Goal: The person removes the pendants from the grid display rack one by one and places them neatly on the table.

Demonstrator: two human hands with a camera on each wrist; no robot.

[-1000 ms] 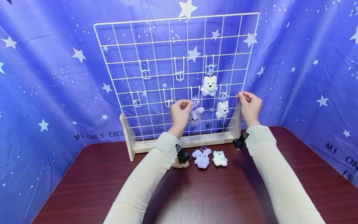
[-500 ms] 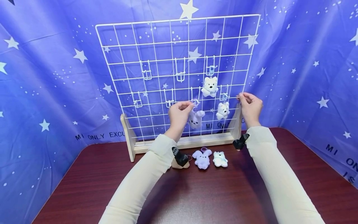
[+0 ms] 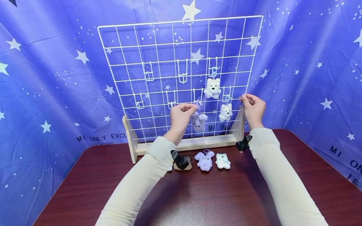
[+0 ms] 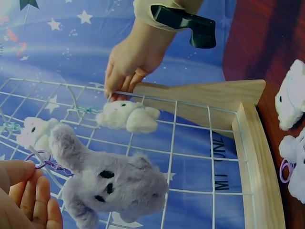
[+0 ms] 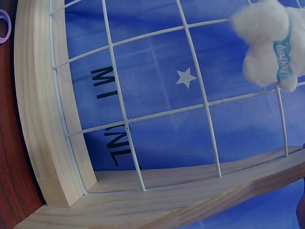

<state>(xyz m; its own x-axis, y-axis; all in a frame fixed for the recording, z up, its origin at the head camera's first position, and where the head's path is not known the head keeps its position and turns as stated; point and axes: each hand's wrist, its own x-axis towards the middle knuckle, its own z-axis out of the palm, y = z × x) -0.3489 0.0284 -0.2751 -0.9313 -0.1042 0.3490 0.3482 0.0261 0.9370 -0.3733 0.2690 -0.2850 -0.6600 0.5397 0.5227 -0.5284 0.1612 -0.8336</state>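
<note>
My left hand [image 3: 182,119] pinches the purple ring [image 4: 39,160] of a fluffy lilac bunny keychain [image 4: 116,186] between thumb and index finger. The ring is at a wire hook [image 3: 198,102] in the lower row; whether it sits fully over the hook is hard to tell. Below the ring, the bunny hangs in front of the white wire grid [image 3: 191,40]. My right hand [image 3: 254,108] grips the grid's right edge, just above its wooden foot. Two white bear keychains hang on hooks nearby, the upper bear [image 3: 212,88] and the lower bear [image 3: 225,112].
On the dark red table [image 3: 215,194] lie another lilac bunny [image 3: 205,160], a white bear [image 3: 223,161] and a brown plush [image 3: 183,166], partly hidden by the left wrist's camera. Several bare hooks, such as this upper hook [image 3: 182,77], are on the grid. A wooden base [image 3: 195,142] supports it.
My left wrist has shifted slightly left and down while its fingertips stay at the ring. The bunny has swung a little. My right hand keeps its hold on the grid edge.
</note>
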